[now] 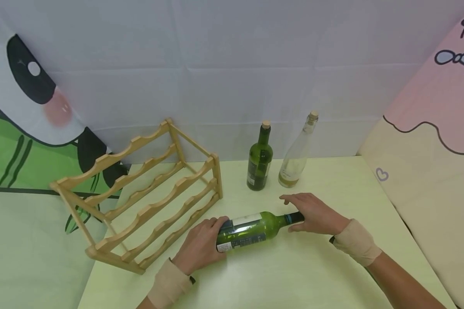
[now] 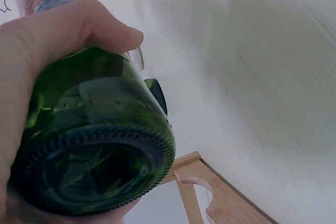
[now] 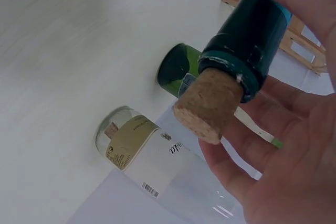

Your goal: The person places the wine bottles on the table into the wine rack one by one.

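A green wine bottle [image 1: 268, 225] with a dark neck sleeve lies nearly level above the table, its neck pointing right. My left hand [image 1: 204, 242] grips it round the base end; the thumb [image 2: 113, 30] lies along its side in the left wrist view. My right hand [image 1: 317, 214] is at the neck, thumb and fingers spread loosely on either side. In the right wrist view a cork [image 3: 207, 103] sticks out of the mouth, with fingers [image 3: 247, 140] behind it; the head view hides that cork behind the hand.
A wooden wine rack [image 1: 147, 206] with scalloped rails stands on the table [image 1: 294, 279] at left. Behind the hands stand a corked dark green bottle [image 1: 260, 161] and a corked clear bottle [image 1: 295, 156], near the printed cloth backdrop [image 1: 232, 86].
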Tool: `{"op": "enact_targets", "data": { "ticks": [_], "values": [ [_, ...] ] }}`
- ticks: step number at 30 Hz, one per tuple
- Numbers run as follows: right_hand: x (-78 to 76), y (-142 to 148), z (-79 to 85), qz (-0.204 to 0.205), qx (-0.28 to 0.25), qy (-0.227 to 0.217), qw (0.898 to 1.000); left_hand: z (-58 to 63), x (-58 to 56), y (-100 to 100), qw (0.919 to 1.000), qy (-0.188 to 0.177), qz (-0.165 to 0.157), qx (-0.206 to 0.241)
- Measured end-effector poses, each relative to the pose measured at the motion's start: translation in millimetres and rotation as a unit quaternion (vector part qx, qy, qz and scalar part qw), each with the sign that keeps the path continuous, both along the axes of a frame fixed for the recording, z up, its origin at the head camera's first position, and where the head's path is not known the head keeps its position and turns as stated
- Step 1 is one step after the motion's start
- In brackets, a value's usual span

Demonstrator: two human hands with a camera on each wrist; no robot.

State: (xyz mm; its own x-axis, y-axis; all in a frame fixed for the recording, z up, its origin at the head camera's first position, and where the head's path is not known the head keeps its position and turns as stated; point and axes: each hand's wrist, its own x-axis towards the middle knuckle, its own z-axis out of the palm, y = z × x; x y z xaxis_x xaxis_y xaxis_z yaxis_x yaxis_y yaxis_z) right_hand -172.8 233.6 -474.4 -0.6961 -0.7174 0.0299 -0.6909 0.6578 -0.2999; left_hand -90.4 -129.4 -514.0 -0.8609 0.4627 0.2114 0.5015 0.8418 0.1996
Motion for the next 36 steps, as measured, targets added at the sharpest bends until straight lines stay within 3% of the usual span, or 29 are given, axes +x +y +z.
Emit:
{"op": "enact_targets", "data": {
  "ticks": [18,36],
  "values": [
    [10.9,-10.8,-18.0,-0.019,-0.003,-0.051,0.999,-1.7,1.5,-0.2,0.9999,0.008,-0.005,0.006],
    [11.9,-20.9,-22.0,0.003,0.004,-0.016,1.0,-2.0,0.2,0.0,0.9998,0.011,-0.014,0.007]
  ]
}}
